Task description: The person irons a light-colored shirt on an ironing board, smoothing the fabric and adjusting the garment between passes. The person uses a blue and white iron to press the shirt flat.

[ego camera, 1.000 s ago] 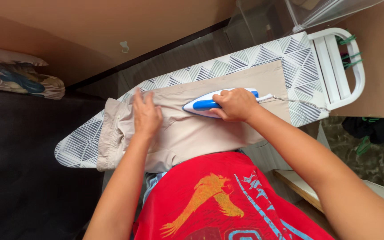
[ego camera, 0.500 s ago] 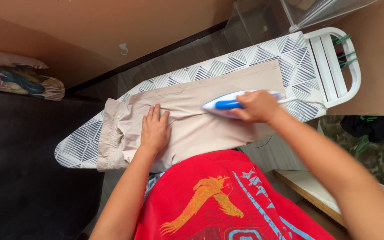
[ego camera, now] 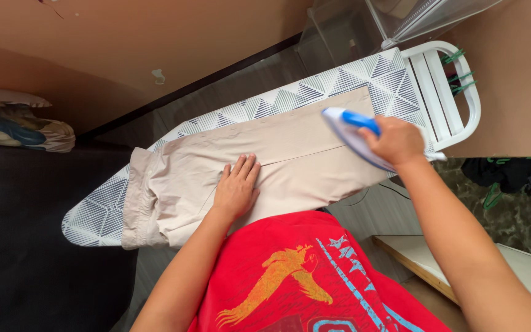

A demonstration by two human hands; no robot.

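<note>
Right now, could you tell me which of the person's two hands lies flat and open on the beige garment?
The left hand, palm down with fingers spread on the beige garment. The right hand is closed around the blue-and-white iron at the board's far end.

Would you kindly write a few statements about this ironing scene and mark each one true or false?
1. The right hand grips the blue and white iron. True.
2. The left hand lies flat on the beige garment. True.
3. The iron stands on the white rack at the board's end. False: it is over the garment's right end, in the hand.
4. The ironing board has a plain red cover. False: it is white with a grey triangle pattern.
5. The garment is folded on the floor. False: it lies spread along the board.
</note>
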